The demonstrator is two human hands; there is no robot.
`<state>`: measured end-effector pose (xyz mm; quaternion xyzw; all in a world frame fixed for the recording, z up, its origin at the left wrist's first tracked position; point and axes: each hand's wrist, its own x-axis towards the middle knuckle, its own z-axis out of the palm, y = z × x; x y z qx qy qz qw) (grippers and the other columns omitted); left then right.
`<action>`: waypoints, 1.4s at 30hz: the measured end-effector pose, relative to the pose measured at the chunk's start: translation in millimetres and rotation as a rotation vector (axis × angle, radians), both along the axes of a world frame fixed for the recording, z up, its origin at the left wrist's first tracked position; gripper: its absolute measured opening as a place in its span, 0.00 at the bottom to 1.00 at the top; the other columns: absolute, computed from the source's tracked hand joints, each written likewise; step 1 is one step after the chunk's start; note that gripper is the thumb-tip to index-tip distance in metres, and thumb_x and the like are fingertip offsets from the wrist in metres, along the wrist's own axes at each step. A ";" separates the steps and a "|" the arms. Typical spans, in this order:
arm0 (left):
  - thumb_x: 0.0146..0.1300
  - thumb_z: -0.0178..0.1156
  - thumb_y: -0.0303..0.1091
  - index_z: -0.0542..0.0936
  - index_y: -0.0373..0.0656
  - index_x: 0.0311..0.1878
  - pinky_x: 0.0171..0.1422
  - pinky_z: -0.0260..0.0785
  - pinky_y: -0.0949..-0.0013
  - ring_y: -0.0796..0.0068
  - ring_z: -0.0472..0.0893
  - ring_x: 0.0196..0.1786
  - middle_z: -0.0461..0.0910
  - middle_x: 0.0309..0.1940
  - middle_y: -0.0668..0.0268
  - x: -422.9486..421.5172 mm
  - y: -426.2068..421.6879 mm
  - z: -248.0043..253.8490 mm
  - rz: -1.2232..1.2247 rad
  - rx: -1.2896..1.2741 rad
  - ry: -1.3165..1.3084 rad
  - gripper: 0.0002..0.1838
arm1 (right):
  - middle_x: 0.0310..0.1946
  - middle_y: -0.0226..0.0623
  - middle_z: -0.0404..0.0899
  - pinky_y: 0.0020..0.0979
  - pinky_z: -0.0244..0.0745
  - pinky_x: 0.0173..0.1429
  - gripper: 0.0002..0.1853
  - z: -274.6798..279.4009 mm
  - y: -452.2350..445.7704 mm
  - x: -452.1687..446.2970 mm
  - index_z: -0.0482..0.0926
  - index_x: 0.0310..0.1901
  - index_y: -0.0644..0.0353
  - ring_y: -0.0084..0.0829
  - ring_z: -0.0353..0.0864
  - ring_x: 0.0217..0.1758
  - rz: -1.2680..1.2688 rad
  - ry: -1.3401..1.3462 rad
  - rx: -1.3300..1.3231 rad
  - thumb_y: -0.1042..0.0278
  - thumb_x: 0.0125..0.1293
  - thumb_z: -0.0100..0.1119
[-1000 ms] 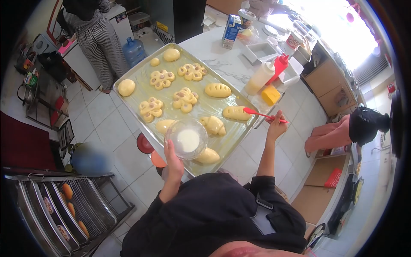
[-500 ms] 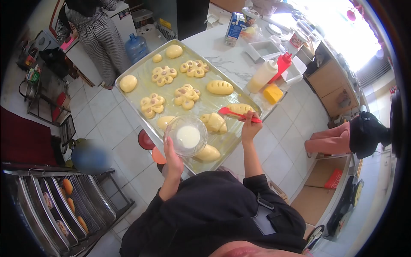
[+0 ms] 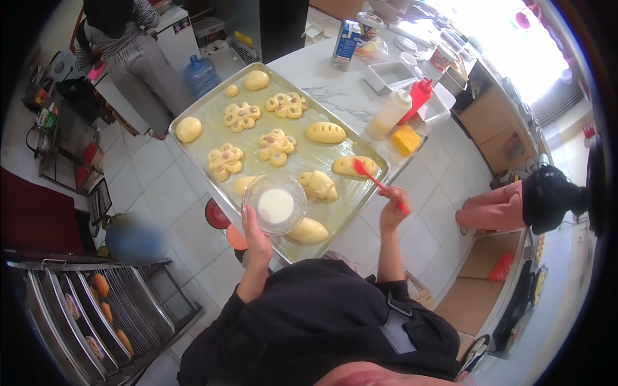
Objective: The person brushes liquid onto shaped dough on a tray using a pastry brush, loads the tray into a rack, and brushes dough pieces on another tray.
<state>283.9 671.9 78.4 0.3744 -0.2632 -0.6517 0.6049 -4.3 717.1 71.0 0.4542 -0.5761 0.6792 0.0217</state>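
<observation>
My left hand [image 3: 257, 241] grips a clear bowl [image 3: 297, 222] with white liquid [image 3: 277, 205] in it, over the near side of a large baking tray [image 3: 209, 168]. In my right hand [image 3: 393, 209] is a red pastry brush [image 3: 367, 170]. Its head lies against a slashed oval dough piece [image 3: 347, 166] near the tray's right corner. A rolled dough piece [image 3: 317, 186] sits to the left of that, and a smooth oval one [image 3: 308, 230] is beside the bowl. Flower-shaped dough pieces [image 3: 277, 147], another slashed loaf [image 3: 326, 132] and round balls [image 3: 256, 80] are farther up the tray.
Squeeze bottles [image 3: 390, 114], a yellow block [image 3: 405, 140], a white container [image 3: 389, 77] and a blue carton [image 3: 346, 45] stand on the marble table [image 3: 309, 71]. A rack of trays [image 3: 96, 321] is at lower left. Two people are nearby: striped clothes [image 3: 138, 64], pink trousers [image 3: 492, 207].
My right hand has moved down and right, and the brush has swung from lying nearly level to a steep slant, its head farther right on the slashed dough. The left hand still holds the bowl.
</observation>
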 end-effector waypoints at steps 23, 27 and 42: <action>0.70 0.37 0.46 0.55 0.46 0.67 0.66 0.58 0.61 0.65 0.62 0.65 0.59 0.63 0.61 -9.6 -3.9 -4.4 -0.101 -0.026 -0.019 0.25 | 0.26 0.38 0.79 0.29 0.72 0.32 0.13 11.0 14.2 40.7 0.76 0.25 0.65 0.29 0.78 0.26 0.114 0.078 0.094 0.66 0.64 0.54; 0.70 0.37 0.43 0.57 0.38 0.66 0.66 0.55 0.67 0.66 0.61 0.64 0.60 0.62 0.57 -22.8 -14.0 -11.4 -0.079 -0.077 -0.081 0.26 | 0.22 0.39 0.76 0.25 0.74 0.28 0.22 54.8 1.2 75.9 0.71 0.22 0.69 0.29 0.77 0.22 0.254 -0.439 -0.075 0.59 0.70 0.45; 0.70 0.39 0.45 0.57 0.41 0.66 0.66 0.56 0.66 0.65 0.61 0.64 0.58 0.63 0.58 -42.4 -35.0 -15.8 -0.090 -0.102 -0.058 0.26 | 0.22 0.38 0.74 0.25 0.76 0.27 0.21 72.2 -38.9 76.4 0.69 0.23 0.64 0.26 0.77 0.21 0.350 -0.603 0.276 0.57 0.70 0.43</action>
